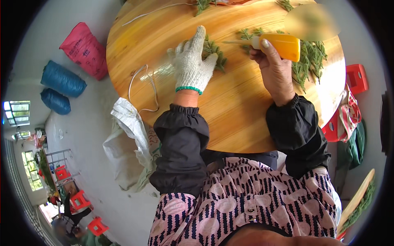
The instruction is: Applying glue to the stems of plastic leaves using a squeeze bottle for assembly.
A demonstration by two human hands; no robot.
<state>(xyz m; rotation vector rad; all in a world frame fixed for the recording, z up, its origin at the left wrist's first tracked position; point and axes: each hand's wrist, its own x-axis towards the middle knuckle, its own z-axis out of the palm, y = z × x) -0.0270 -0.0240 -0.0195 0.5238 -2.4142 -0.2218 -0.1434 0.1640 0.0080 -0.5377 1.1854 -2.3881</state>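
My left hand (188, 67), in a white knit glove with a green cuff, lies over the round wooden table (236, 98). Its index finger stretches forward and its thumb points out to the side. A small green sprig (220, 61) rests between that thumb and index finger, partly hidden by the glove. In my bare right hand (276, 76) is a yellow squeeze bottle (285, 47) with a pale collar and a long thin nozzle. The nozzle points left, its tip just above and beside the sprig. Beyond the bottle, a pile of green sprigs (310, 61) covers the table's right side.
A white cord (130, 88) loops at the table's left edge, near a crumpled white sack (131, 127). A pink sack (85, 51) and blue bundles (63, 78) stand on the floor left. Red stools (357, 78) are close by on the right.
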